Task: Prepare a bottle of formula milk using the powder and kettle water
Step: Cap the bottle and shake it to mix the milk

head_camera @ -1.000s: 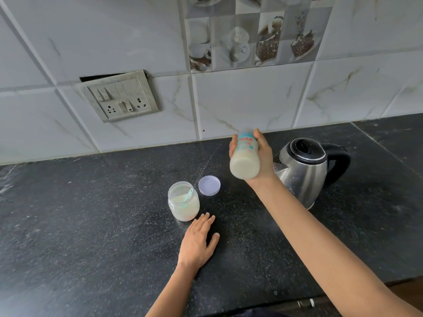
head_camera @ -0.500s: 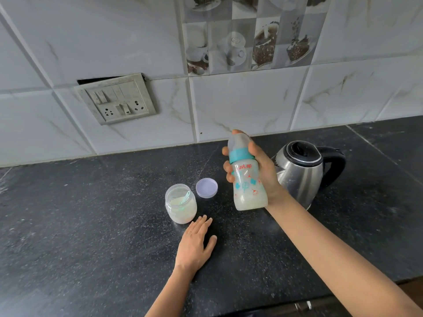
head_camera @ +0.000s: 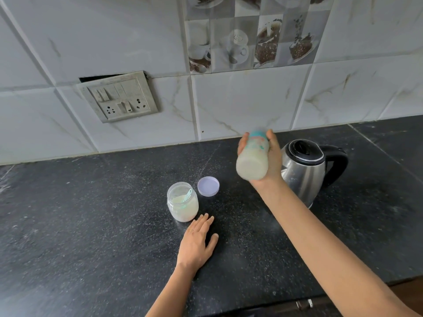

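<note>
The right hand (head_camera: 270, 165) grips the feeding bottle (head_camera: 253, 159), base tilted toward the camera; the left hand (head_camera: 196, 243) rests flat on the bench (head_camera: 91, 225).

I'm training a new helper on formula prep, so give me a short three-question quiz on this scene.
1. True or false: the powder jar is closed.
2. Which hand grips the bottle? A) left hand B) right hand
3. Fill in: the kettle stands on the person's ____ side of the powder jar.
Key: 1 false, its lid lies on the countertop beside it; 2 B; 3 right.
</note>
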Demonstrator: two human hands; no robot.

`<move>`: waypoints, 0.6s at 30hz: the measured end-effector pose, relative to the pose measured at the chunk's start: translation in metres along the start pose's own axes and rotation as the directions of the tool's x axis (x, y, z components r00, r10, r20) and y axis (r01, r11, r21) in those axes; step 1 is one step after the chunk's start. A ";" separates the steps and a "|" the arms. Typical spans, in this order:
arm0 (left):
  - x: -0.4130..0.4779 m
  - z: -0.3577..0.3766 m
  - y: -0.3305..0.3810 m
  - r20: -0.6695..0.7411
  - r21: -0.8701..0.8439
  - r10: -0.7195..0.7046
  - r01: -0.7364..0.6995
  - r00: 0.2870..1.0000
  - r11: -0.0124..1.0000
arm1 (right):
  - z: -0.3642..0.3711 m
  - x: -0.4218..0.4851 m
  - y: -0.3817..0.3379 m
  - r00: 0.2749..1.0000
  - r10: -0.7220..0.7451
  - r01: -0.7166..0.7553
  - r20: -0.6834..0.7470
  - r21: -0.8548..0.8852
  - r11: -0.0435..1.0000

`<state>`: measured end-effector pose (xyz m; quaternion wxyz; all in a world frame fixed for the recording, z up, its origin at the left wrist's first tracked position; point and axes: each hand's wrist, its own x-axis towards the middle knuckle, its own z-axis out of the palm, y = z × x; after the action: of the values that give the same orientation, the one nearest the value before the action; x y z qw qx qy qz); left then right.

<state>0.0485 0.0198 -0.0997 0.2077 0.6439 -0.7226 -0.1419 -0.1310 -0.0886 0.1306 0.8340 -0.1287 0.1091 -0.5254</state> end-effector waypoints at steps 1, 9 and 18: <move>0.000 0.000 0.000 -0.001 -0.002 0.001 -0.001 1.000 1.000 | -0.004 -0.003 0.006 0.998 0.036 -0.029 0.057 -0.119 0.992; 0.000 0.000 -0.001 0.005 0.004 0.004 -0.004 1.000 1.000 | -0.001 0.001 0.005 0.998 0.001 0.002 0.058 -0.036 0.999; 0.000 -0.002 0.001 -0.008 -0.005 0.013 -0.013 1.000 1.000 | 0.000 0.005 -0.002 0.996 -0.088 0.086 -0.034 -0.054 0.995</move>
<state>0.0481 0.0196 -0.0977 0.2132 0.6390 -0.7257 -0.1400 -0.1308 -0.0943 0.1313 0.8045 -0.1457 0.1320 -0.5604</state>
